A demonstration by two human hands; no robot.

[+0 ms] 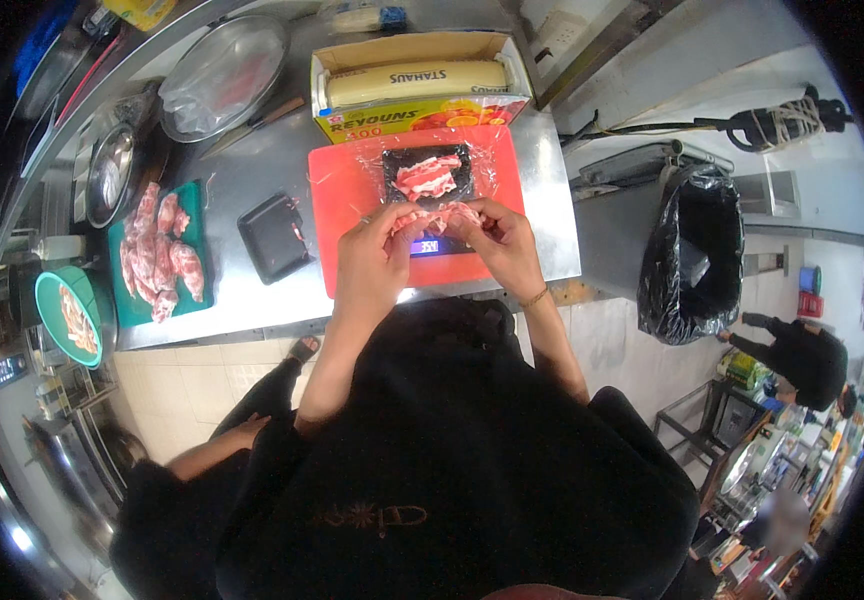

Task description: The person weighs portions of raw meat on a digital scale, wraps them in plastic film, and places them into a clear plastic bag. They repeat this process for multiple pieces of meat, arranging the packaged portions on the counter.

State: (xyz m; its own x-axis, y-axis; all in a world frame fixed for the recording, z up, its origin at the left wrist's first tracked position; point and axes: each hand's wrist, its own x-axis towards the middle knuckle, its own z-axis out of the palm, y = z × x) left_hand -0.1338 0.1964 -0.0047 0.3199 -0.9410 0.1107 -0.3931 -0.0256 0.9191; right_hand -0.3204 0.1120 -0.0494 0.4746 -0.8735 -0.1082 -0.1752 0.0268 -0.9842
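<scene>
Between them, my left hand [376,255] and my right hand [507,244] hold a strip of raw meat [443,217] by its two ends. The strip is just above the lit display of a digital scale [426,247]. Right beyond my fingers, a black tray [396,159] holds several pieces of raw meat [429,176]. Clear plastic film [485,172] spreads around that tray. All this is over a red cutting board [338,184]. To the left, a second black tray [271,240] lies tilted on the steel table, with small meat scraps at its edge.
A Reyouns box with a film roll [417,80] stands behind the board. Left are a knife [241,135], a green board [193,202] with raw meat chunks [162,259], and a green basket [46,289]. A black-lined bin [691,262] stands right. One person is close at lower left; others are at right.
</scene>
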